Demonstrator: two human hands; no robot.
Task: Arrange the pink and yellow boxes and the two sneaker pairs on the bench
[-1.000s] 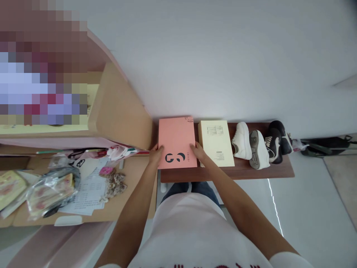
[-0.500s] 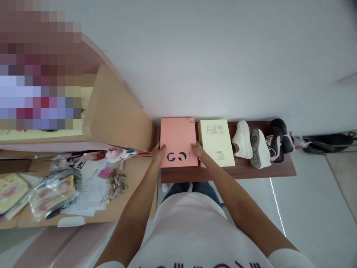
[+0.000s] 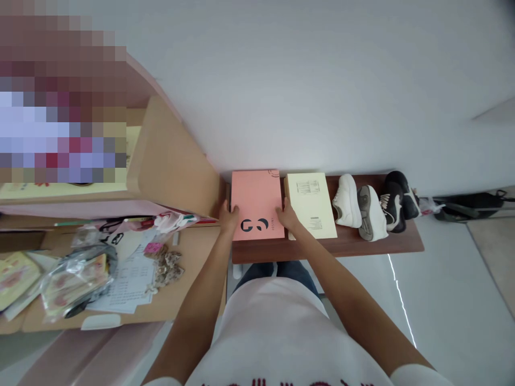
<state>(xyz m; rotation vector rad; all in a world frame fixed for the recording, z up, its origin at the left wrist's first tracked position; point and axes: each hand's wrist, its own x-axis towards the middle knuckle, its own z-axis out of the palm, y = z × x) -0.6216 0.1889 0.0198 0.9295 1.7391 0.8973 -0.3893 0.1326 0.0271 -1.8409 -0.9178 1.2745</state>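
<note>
A pink shoebox (image 3: 257, 201) with dark lettering lies flat at the left end of a brown wooden shelf (image 3: 341, 248). My left hand (image 3: 229, 217) grips its left side, thumb on the lid and fingers down along the edge. On the opposite side my right hand (image 3: 287, 215) holds the box the same way, with the fingers partly hidden between it and the pale yellow box (image 3: 311, 206) beside it. The two boxes stand close together with a narrow gap.
Right of the boxes are a white sneaker (image 3: 346, 201), another with its grey sole showing (image 3: 372, 213) and black shoes (image 3: 393, 206). A cardboard box (image 3: 173, 155) rises at left above a desk surface (image 3: 197, 268) with papers (image 3: 132, 284) and plastic-wrapped items (image 3: 76, 284). A wall (image 3: 306, 86) stands behind.
Both hands stay on the pink shoebox, which has barely moved. The view has shifted slightly, so the shoes and yellow box appear a little further left.
</note>
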